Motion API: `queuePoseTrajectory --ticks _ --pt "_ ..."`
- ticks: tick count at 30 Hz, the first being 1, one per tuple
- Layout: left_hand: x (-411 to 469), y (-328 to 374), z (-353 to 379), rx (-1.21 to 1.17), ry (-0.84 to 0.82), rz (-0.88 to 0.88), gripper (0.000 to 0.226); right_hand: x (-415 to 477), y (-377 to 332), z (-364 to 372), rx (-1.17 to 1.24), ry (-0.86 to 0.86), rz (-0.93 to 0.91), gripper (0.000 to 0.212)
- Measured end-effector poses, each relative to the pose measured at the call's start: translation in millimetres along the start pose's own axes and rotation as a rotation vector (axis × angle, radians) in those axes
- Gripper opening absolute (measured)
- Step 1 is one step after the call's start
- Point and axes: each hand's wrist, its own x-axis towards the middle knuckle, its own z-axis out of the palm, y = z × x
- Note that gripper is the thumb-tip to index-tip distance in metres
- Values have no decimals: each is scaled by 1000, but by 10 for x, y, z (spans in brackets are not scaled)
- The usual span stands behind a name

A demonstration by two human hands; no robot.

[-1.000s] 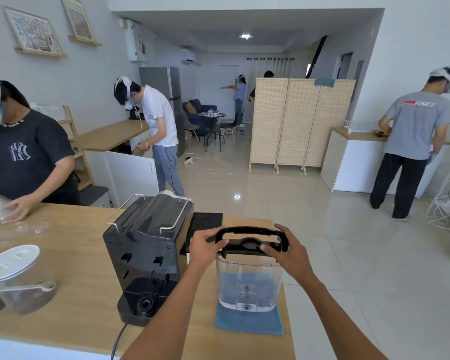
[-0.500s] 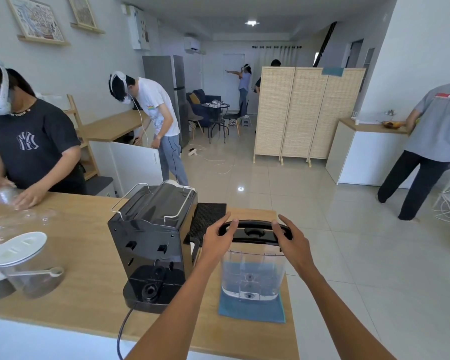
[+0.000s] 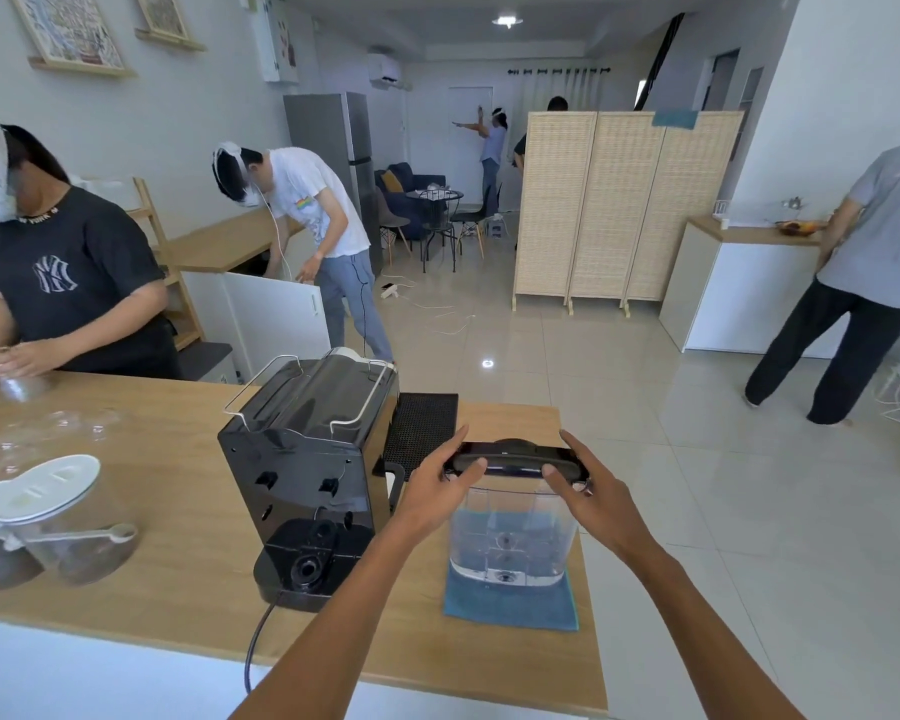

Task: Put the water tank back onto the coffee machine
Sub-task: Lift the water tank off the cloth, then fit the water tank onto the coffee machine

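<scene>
A clear plastic water tank (image 3: 513,543) with a black lid stands on a blue cloth (image 3: 510,605) near the right end of the wooden counter. My left hand (image 3: 435,493) grips the lid's left end and my right hand (image 3: 591,498) grips its right end. The black coffee machine (image 3: 307,459) stands just left of the tank with its back facing me, and its empty tank seat (image 3: 310,561) shows at the bottom rear.
A black ridged mat (image 3: 422,433) lies behind the tank. Two lidded jars (image 3: 63,522) stand at the counter's left, with clear glasses beyond them. A person (image 3: 58,272) works across the counter. The machine's power cord (image 3: 258,636) hangs over the near edge.
The view has tilted and drawn slightly nearer. Both hands stay on the tank's lid, and the tank still rests on the blue cloth.
</scene>
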Motion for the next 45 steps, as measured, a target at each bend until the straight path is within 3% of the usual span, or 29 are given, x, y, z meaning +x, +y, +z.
queuePoseTrajectory --ticks 5,11,15,19,26,37,45 --pt "-112 -118 21 181 -37 25 85 -32 156 57 -83 -56 -68 81" --pt "-123 -130 30 281 -29 60 78 -19 237 88 -99 -13 -122 78" --pt "-110 -175 16 328 -52 95 81 -33 267 103 -146 -11 -165 89" --pt "-104 -219 21 345 -48 118 82 -27 331 75 -167 -47 -216 106" --pt "-163 -288 34 256 -14 154 84 -40 330 103 -182 -2 -230 100" --pt "-757 85 -396 208 149 175 77 -258 -295 160 -230 -19 -278 99" --pt "-1164 60 -1004 206 267 183 80 -517 -849 622 -163 -76 -237 98"
